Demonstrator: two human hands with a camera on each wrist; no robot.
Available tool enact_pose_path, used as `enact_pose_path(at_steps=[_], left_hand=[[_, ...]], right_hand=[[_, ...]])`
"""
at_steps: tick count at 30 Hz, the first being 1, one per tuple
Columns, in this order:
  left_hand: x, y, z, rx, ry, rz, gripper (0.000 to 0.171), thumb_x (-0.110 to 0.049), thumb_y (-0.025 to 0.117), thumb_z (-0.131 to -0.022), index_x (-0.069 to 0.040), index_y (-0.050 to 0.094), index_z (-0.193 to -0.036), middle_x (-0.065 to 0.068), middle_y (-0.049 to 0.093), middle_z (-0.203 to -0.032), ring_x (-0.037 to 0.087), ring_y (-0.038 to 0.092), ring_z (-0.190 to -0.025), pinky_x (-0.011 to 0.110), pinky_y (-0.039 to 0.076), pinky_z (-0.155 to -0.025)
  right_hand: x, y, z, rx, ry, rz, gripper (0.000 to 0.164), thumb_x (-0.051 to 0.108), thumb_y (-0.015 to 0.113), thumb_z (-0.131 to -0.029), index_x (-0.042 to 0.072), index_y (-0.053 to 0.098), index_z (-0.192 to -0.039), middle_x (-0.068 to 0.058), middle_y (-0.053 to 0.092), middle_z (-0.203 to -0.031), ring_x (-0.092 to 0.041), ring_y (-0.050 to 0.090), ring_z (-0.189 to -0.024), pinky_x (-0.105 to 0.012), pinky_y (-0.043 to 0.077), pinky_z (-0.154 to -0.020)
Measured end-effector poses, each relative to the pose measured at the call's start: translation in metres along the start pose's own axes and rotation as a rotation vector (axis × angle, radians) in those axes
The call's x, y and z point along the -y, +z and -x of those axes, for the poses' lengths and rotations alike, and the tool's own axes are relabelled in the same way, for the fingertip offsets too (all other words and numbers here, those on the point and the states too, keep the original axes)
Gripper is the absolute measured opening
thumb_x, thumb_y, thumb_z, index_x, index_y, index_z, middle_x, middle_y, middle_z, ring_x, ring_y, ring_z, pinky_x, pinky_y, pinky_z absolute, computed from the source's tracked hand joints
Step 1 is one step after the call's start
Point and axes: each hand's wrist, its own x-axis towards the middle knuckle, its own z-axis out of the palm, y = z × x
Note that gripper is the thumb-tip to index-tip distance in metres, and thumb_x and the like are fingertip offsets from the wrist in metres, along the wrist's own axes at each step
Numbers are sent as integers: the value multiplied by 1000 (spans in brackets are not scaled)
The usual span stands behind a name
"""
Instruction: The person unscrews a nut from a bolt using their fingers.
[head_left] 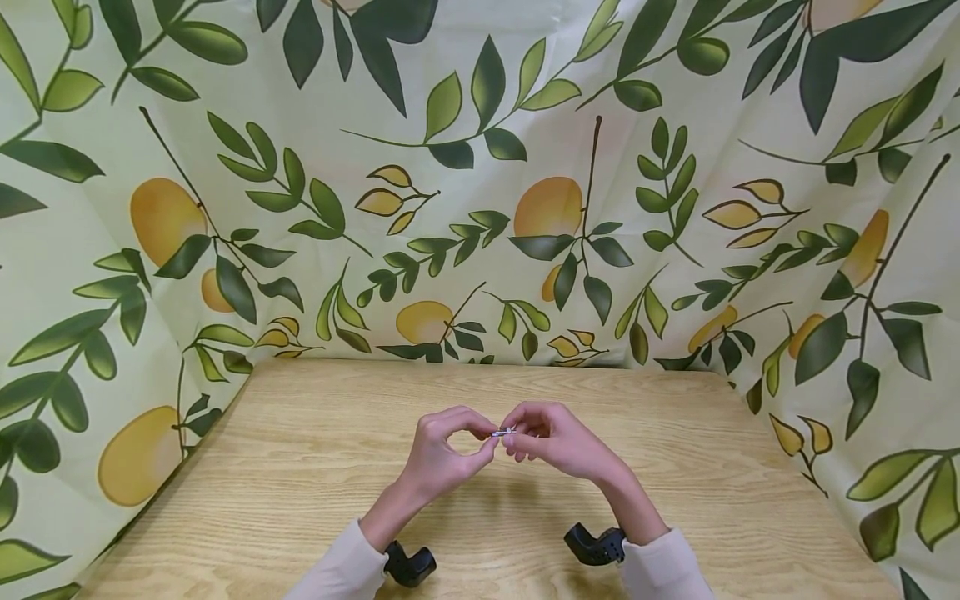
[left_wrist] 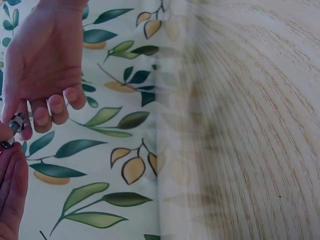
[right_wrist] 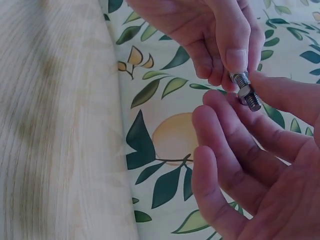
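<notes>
Both wrists arch inward until the fingertips meet: the left hand [head_left: 442, 454] pinches one end of a threaded metal bolt [right_wrist: 254, 104], the right hand [head_left: 555, 437] grips the nut [right_wrist: 244, 93] on it by thumb and forefinger (small, shiny stuff). They're above a wood-grained table [head_left: 300, 475], creased leaf-and-fruit cloth [head_left: 465, 196] hanging behind.

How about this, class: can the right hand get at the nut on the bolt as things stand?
Probably yes: the right hand is right beside the nut, which shows uncovered on the bolt, while the left hand pinches the bolt at one end, seemingly leaving the other end free.
</notes>
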Motion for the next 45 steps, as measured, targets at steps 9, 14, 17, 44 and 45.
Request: enact_pose_path(at_steps=[9, 14, 17, 44, 45], left_hand=[[0, 0, 0, -2, 19, -3, 21, 6, 80, -75, -9, 78, -89, 6, 78, -82, 15, 73, -71, 21, 62, -69], [-1, 0, 0, -4, 12, -8, 21, 7, 80, -75, -9, 77, -88, 5, 78, -81, 15, 73, -70, 20, 61, -69], [0, 0, -1, -3, 12, -3, 21, 7, 80, -75, -9, 78, -89, 5, 78, -81, 14, 73, -71, 20, 62, -70], [-1, 0, -1, -11, 11, -2, 19, 6, 80, -75, -8, 77, -89, 6, 78, -81, 15, 73, -70, 20, 62, -69], [-1, 0, 0, -10, 11, -2, 19, 6, 80, -75, -8, 77, -89, 6, 78, -81, 15, 73, -70, 20, 62, -69]], right_hand=[[0, 0, 1, -11, -2, 18, 18, 19, 70, -98, 5, 69, -109, -10, 72, -89, -26, 69, -78, -31, 59, -69], [1, -1, 0, -5, -3, 42, 18, 22, 66, -101, 5, 71, -105, -10, 73, -88, -25, 70, -78, -29, 58, -68], [2, 0, 0, -17, -7, 35, 17, 20, 70, -98, 6, 69, -107, -9, 72, -88, -23, 69, -78, -31, 58, -69], [-3, -1, -1, 11, 4, 42, 20, 22, 62, -103, 5, 71, -108, -9, 73, -89, -31, 70, -79, -28, 57, -67], [-3, -1, -1, 11, 1, 39, 19, 21, 63, -103, 4, 71, -107, -10, 73, -89, -31, 70, -79, -28, 57, -67]])
